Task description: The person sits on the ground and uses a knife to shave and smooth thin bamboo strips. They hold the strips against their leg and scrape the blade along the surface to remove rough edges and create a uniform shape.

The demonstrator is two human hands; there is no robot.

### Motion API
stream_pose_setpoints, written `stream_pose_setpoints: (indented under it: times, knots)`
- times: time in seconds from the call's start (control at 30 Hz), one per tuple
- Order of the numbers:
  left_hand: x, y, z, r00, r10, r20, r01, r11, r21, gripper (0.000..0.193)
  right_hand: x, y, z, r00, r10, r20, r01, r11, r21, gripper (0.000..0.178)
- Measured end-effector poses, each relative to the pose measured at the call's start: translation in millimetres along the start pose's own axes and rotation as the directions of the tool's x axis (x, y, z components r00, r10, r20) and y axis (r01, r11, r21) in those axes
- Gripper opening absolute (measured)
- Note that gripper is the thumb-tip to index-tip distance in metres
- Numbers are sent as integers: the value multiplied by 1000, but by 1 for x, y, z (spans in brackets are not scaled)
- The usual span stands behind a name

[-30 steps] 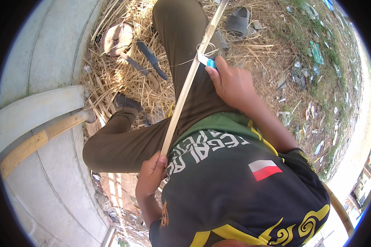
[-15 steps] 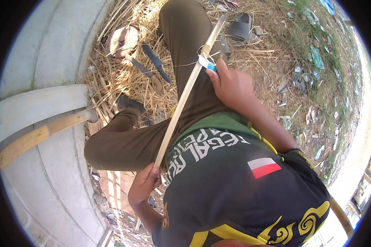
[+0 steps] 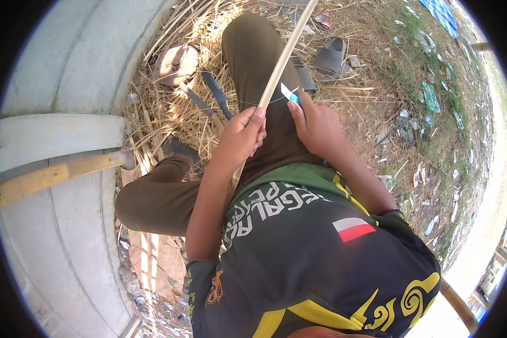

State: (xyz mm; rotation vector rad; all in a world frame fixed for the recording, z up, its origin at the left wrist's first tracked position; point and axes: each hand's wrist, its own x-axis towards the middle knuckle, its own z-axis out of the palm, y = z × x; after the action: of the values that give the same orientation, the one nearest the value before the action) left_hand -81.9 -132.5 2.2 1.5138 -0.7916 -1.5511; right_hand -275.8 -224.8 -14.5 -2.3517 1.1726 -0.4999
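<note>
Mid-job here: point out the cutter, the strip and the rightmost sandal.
Cutter (image 3: 294, 99): head view, on its blue handle.
Strip (image 3: 288, 53): head view, on its upper stretch.
Rightmost sandal (image 3: 328, 59): head view, on its gray band.

Left hand (image 3: 243, 135) moved up the pale strip (image 3: 288, 50), hands (image 3: 319, 128) now closer together, knife blade (image 3: 285, 90) off it

- A pale grey wall (image 3: 67, 67) of broad panels with thin dark seams stands on the left.
- A thick pale band (image 3: 62, 139) crosses it, a bamboo pole (image 3: 62, 173) just below.
- Dry straw-coloured strips (image 3: 146, 121) cover the ground beside the wall.
- To the right, brown earth (image 3: 366, 107) meets patchy grass (image 3: 404, 48) and scattered litter (image 3: 405, 130).
- Sunlight falls in bars on a brown sheet (image 3: 173, 270), lower left.
</note>
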Motion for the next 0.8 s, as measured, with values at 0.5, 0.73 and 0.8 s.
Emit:
stream_pose_setpoints:
  times: [0.5,0.73,0.8]
  knots:
    - [-33,-2,-16,999,-33,-12,35,950,311,43,5,-1,-1,999,8,40,-6,999,-49,38]
    - [-127,-35,-33,989,-61,-136,108,922,371,37,4,-2,1,999,25,29,-23,997,-74,39]
    - [-130,-47,-30,985,-92,-145,131,950,283,34,4,-1,2,999,17,42,-15,999,-39,39]
